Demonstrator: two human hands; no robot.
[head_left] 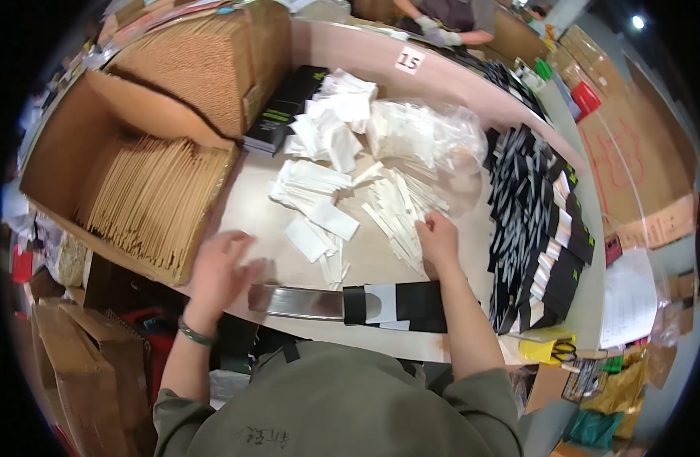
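Head view: left hand [222, 268] blurred, fingers spread, hovering over table [380, 61] just left of metal strip [297, 302]. Right hand [437, 240] curled, fingertips pinching at white strips [399, 209]; exact grip unclear. Black sleeve [403, 305] on strip's right end, at near edge. Black packets [536, 221] stacked right. Box [148, 202] of brown sheets left.

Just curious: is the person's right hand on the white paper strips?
Yes, the right hand rests on the fanned white paper strips on the table.
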